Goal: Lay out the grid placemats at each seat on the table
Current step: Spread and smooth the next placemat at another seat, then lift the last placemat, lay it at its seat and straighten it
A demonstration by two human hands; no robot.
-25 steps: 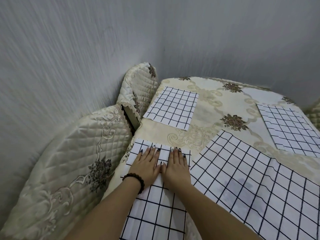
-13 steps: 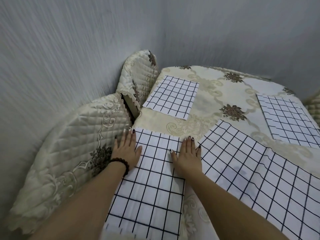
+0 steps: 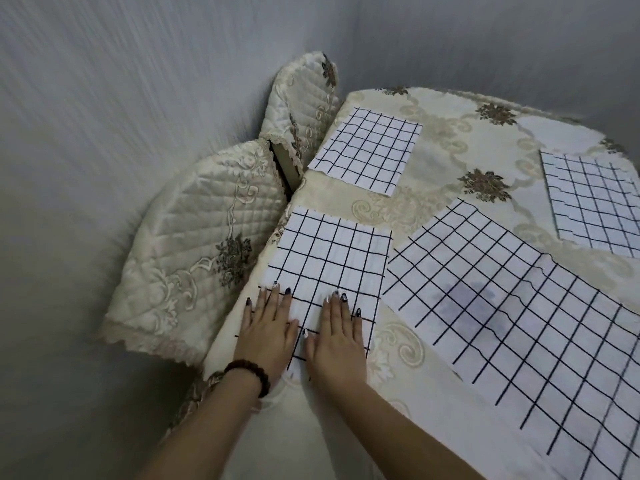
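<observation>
A white placemat with a black grid (image 3: 329, 258) lies at the table's left edge, beside the nearer chair. My left hand (image 3: 266, 330) and my right hand (image 3: 337, 336) rest flat on its near end, fingers spread, holding nothing. A second grid placemat (image 3: 367, 150) lies farther back on the left. A third placemat (image 3: 595, 202) lies at the far right. A much larger grid cloth (image 3: 512, 306) is spread on the right, its corner touching the near placemat.
The table (image 3: 450, 133) wears a cream tablecloth with brown flower patterns. Two chairs with quilted cream covers stand at its left side, one near (image 3: 194, 237) and one far (image 3: 304, 95). Grey walls close in behind and to the left.
Both hands slid back toward me along the near placemat, from its far end to its near end, and came closer together. The view pulled back, showing more of the table.
</observation>
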